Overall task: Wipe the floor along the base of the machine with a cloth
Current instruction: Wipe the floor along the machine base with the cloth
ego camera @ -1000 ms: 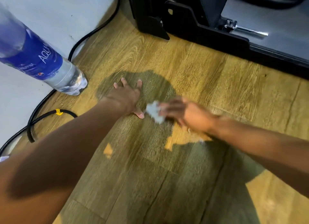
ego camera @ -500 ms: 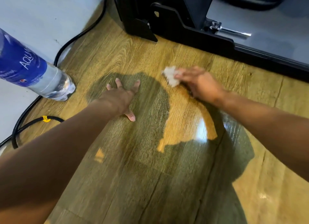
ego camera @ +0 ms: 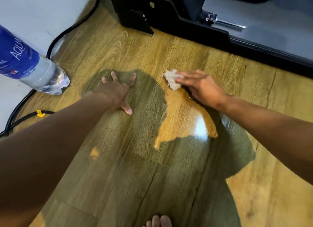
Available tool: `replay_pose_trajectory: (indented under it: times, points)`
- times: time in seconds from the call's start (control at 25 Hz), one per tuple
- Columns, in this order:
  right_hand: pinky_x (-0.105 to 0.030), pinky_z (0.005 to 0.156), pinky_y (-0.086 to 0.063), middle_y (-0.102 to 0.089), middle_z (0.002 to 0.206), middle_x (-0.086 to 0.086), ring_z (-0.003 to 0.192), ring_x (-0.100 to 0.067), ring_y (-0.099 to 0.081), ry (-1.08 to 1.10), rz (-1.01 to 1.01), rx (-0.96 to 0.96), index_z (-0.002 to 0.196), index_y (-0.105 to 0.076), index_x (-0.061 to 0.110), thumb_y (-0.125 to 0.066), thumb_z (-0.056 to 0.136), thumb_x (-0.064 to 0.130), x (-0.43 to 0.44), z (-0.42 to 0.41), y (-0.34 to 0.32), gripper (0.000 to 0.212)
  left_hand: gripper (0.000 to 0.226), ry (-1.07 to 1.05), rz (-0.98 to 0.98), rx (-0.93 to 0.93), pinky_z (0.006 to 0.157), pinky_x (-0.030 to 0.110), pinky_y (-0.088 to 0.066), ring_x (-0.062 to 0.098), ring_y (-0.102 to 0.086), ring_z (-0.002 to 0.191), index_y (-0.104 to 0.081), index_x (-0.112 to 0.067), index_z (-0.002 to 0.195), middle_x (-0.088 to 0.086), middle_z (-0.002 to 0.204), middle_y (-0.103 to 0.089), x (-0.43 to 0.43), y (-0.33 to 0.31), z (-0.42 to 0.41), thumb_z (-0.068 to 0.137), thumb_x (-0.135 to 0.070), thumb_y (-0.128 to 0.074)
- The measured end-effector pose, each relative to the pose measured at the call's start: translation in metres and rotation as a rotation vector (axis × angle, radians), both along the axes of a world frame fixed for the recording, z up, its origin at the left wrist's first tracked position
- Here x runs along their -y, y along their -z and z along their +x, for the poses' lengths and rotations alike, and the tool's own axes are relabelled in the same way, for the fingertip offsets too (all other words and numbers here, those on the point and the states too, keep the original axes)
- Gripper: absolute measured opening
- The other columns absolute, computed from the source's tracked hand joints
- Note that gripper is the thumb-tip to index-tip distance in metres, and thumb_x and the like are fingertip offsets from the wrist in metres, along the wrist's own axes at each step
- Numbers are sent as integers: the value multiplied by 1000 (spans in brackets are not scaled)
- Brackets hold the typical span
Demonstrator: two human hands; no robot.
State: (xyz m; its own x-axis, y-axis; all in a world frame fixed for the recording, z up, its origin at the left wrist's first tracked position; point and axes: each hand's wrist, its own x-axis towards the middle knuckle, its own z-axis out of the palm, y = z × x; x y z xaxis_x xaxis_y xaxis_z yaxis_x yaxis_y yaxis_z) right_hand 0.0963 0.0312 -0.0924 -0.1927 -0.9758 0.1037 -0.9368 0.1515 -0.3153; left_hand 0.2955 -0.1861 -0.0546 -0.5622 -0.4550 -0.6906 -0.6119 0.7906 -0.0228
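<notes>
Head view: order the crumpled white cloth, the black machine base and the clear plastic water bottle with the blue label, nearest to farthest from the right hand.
1. Crumpled white cloth: under the fingertips of the right hand.
2. Black machine base: beyond the hand, upper frame.
3. Clear plastic water bottle, blue label: far left.

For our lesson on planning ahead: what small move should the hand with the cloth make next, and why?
Probably slide the cloth up to the machine base and along it: the right hand presses it on the floor short of that edge, the left hand braced flat.
</notes>
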Motion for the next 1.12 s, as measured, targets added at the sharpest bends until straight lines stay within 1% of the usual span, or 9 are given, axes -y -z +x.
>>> replay_pose_trajectory:
  times: [0.12, 0.28, 0.36, 0.48, 0.6, 0.8, 0.88, 1.0, 1.12]
  points:
    - [-39, 108, -38, -44, 145, -3, 128, -22, -46, 361, 42, 68, 133, -53, 19, -47, 90, -10, 0, -5, 0, 53, 130, 12, -23, -15, 108, 61, -19, 52, 7, 137, 19, -45, 144, 23, 152, 21, -1, -3, 4, 62, -47, -82]
    - [-39, 111, -30, -45, 133, -23, 130, -25, -44, -320, -77, 341, 129, -48, 6, -42, 94, 11, -69, 113, 14, 36, 128, 38, -93, -75, 108, 60, -25, 46, 0, 141, 17, -44, 145, 18, 156, 13, -8, -6, 12, 62, -49, -80]
    - [-33, 113, -26, -42, 145, -2, 136, -15, -36, -582, -40, 87, 136, -48, 21, -45, 96, 16, -89, 118, 13, 40, 121, 154, -169, -140, 105, 57, -32, 42, -12, 141, 12, -44, 147, 15, 158, 1, -14, -7, 14, 65, -49, -78]
    - [-41, 102, -43, -43, 146, 4, 129, -18, -44, -235, 91, 99, 135, -50, 27, -61, 87, 1, -66, 75, -3, 56, 104, 176, -89, -180, 108, 53, -31, 36, -19, 141, -8, -47, 147, 7, 159, -8, -14, -10, 19, 70, -43, -77]
    - [-46, 107, -37, -38, 149, 0, 134, -23, -38, 74, 88, 107, 139, -46, 24, -44, 95, 4, -61, 70, -6, 48, 95, 57, 15, -164, 113, 51, -22, 32, -7, 144, -14, -47, 147, 3, 159, 1, -11, -10, 21, 74, -43, -76]
    - [-37, 106, -40, -47, 140, 3, 135, -10, -33, -343, -20, 134, 129, -56, 25, -42, 97, 12, -137, 154, -7, 38, 83, 172, -55, -283, 105, 51, -36, 33, -36, 133, -30, -27, 147, 11, 151, -31, -41, -17, 10, 77, -59, -65]
    - [-34, 108, -37, -45, 142, 5, 135, -6, -30, -437, -11, 54, 131, -54, 26, -31, 98, 18, -141, 138, -8, 40, 87, 235, -36, -346, 103, 53, -33, 31, -33, 136, -29, -29, 147, 7, 154, -25, -68, -16, 8, 75, -63, -63]
    - [-39, 103, -44, -43, 146, 1, 130, -17, -43, -128, 50, 90, 135, -51, 23, -49, 87, 1, -127, 83, -5, 52, 101, 325, 15, -253, 109, 55, -23, 32, -9, 144, -13, -29, 150, 6, 158, -4, -94, -4, 6, 71, -61, -67]
    - [-37, 109, -35, -35, 150, 0, 131, -20, -41, 193, 66, 78, 140, -42, 21, -54, 84, -7, -121, 75, 2, 64, 109, 380, -44, -182, 109, 54, -26, 35, -2, 144, -2, -31, 150, 9, 157, 1, -97, 1, 1, 70, -59, -70]
